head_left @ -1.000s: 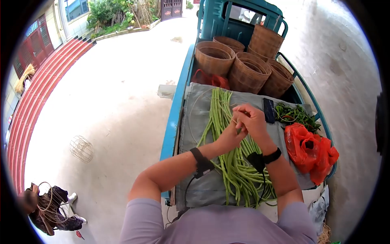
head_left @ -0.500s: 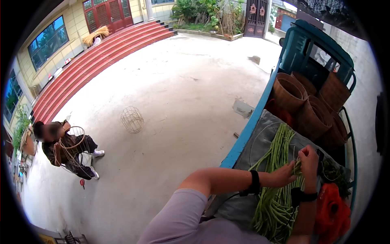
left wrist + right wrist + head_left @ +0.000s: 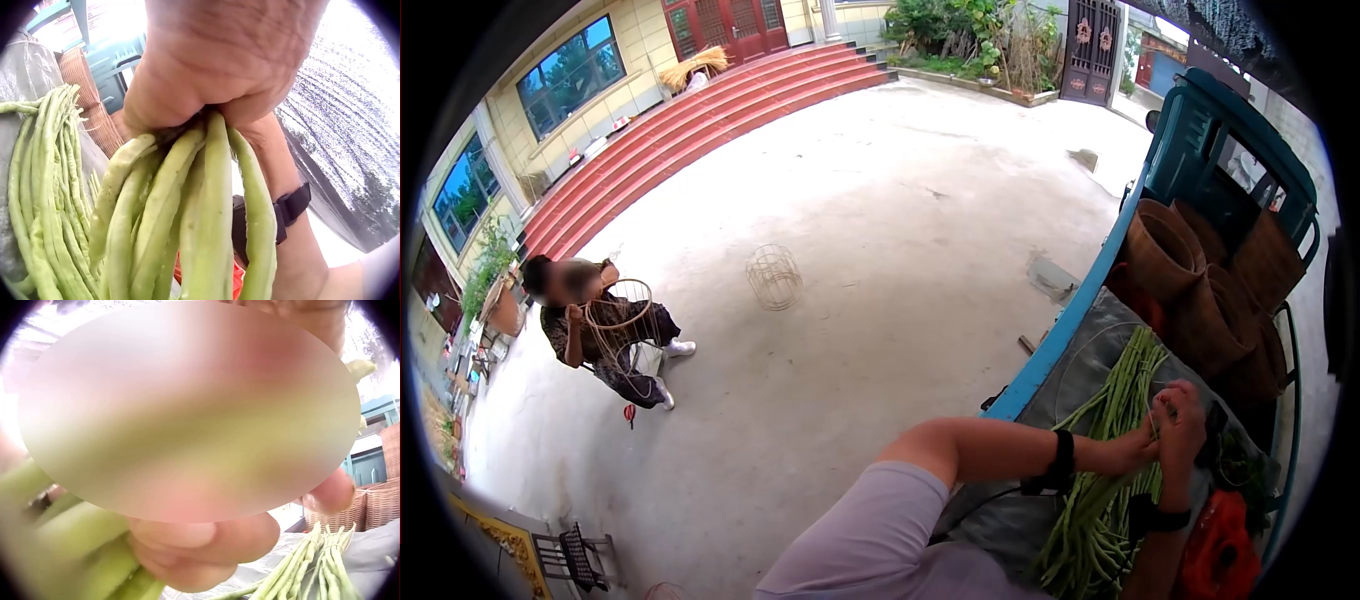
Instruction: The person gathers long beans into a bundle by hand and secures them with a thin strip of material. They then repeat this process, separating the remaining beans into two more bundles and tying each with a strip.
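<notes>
My left hand grips a bunch of yardlong beans near one end; their long green pods hang below the palm in the left wrist view. My right hand meets it at the bunch, fingers curled, pinching what appears to be a thin pale strand. An oval blur covers most of that contact in the right wrist view. Under both hands, more yardlong beans lie lengthwise on a grey sheet. A thin tie circles their upper ends in the left wrist view.
Brown woven baskets stand in the blue truck bed, toward the cab. A red plastic bag sits right of my right forearm. Across the yard a seated person holds a wire-like hoop frame; another frame stands on the concrete.
The head view has swung left, so the truck bed now lies at the right and the seated person shows whole. Both hands stay together at the bunch of beans.
</notes>
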